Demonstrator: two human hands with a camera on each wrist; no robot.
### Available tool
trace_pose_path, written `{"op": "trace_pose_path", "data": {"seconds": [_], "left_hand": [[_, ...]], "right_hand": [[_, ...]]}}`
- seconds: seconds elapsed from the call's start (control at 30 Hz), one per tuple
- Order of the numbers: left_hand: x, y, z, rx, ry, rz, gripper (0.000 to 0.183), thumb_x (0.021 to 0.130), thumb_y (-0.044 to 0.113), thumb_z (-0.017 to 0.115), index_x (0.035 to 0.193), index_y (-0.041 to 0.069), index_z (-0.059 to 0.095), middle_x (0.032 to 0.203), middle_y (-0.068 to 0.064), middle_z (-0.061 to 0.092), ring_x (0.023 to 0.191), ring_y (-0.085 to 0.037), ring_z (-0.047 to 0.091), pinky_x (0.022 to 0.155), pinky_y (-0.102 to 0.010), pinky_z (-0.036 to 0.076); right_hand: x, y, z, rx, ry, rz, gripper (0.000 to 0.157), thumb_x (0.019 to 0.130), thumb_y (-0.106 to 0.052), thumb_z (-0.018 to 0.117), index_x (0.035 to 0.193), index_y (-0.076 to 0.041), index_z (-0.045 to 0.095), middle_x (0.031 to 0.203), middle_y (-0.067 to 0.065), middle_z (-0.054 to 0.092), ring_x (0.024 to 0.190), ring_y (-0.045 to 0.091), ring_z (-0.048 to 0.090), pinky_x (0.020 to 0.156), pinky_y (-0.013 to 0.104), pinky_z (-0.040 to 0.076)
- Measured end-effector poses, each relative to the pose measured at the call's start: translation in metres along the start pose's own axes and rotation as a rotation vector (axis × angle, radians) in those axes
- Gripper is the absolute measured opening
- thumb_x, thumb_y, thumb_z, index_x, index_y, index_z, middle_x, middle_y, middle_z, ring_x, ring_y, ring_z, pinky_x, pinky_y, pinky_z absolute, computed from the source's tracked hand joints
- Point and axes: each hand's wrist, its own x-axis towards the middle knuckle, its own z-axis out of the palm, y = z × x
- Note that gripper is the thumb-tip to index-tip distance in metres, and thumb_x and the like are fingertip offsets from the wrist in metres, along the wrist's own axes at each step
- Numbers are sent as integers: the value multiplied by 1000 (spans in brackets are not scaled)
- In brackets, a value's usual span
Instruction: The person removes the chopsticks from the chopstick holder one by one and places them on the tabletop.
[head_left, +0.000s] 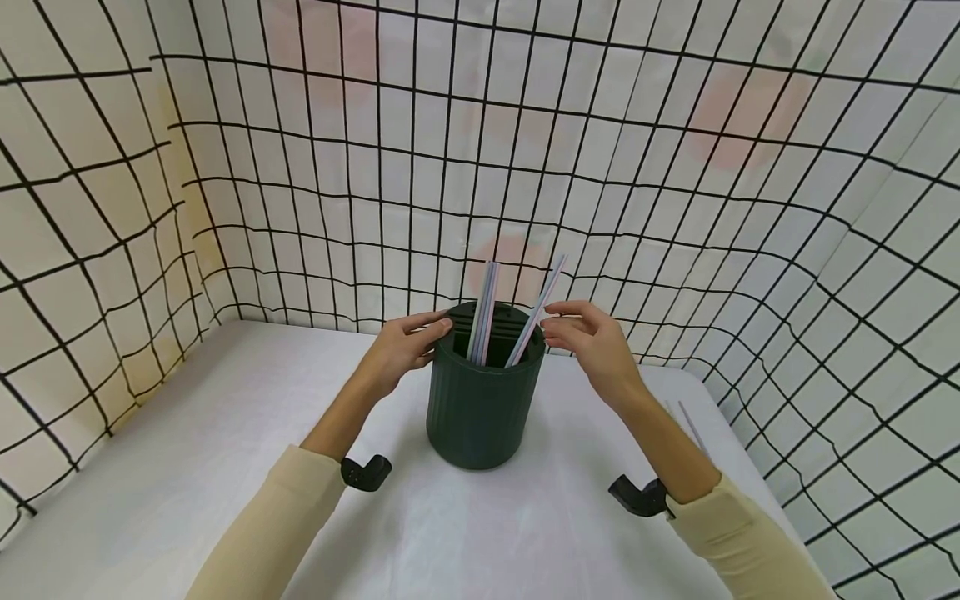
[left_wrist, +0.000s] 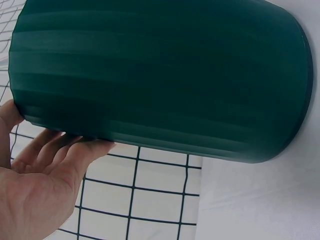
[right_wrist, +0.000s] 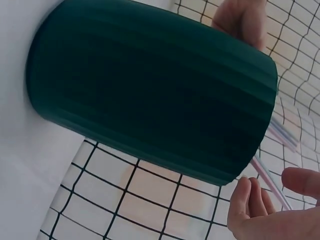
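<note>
A dark green ribbed holder (head_left: pixel 480 417) stands upright on the white table, slats showing inside its open top. Two bunches of thin pastel straws (head_left: pixel 484 312) poke out of it, one nearly upright and the other leaning right. My left hand (head_left: pixel 401 346) holds the holder at its left rim, thumb at the edge and the other fingers against the outer wall (left_wrist: pixel 150 75). Beside the right rim is my right hand (head_left: pixel 588 342), thumb parted from the fingers, close to the leaning straws (right_wrist: pixel 270 182). Nothing shows pinched in that hand.
Black wire mesh (head_left: pixel 525 200) walls in the table (head_left: pixel 247 417) at the back and both sides. Thin straws (head_left: pixel 693 427) lie on the table at the right, partly behind my right forearm. A black wrist mount (head_left: pixel 367 473) hangs under each forearm.
</note>
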Motion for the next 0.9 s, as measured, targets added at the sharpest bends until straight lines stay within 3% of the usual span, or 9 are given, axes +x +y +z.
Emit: {"op": "trace_pose_path", "data": {"seconds": [0.27, 0.63, 0.9], "left_hand": [[0, 1, 1, -5, 0, -7, 55, 100, 36, 66, 148, 11, 54, 147, -15, 56, 133, -30, 58, 109, -45, 49], [-1, 1, 0, -8, -7, -1, 57, 100, 37, 66, 149, 11, 53, 150, -15, 53, 135, -31, 56, 109, -45, 49], [-1, 1, 0, -3, -5, -3, 57, 100, 37, 66, 149, 11, 53, 149, -14, 54, 135, -30, 56, 109, -45, 49]], "right_hand": [[2, 7, 11, -84, 39, -5, 34, 101, -22, 64, 130, -5, 62, 124, 19, 71, 118, 28, 63, 110, 46, 45], [3, 17, 24, -179, 106, -97, 25, 99, -16, 67, 121, -5, 64, 117, 13, 73, 114, 27, 67, 102, 42, 54], [3, 18, 25, -156, 141, -88, 25, 98, -15, 68, 120, -4, 65, 114, 15, 75, 113, 27, 68, 102, 40, 54]]}}
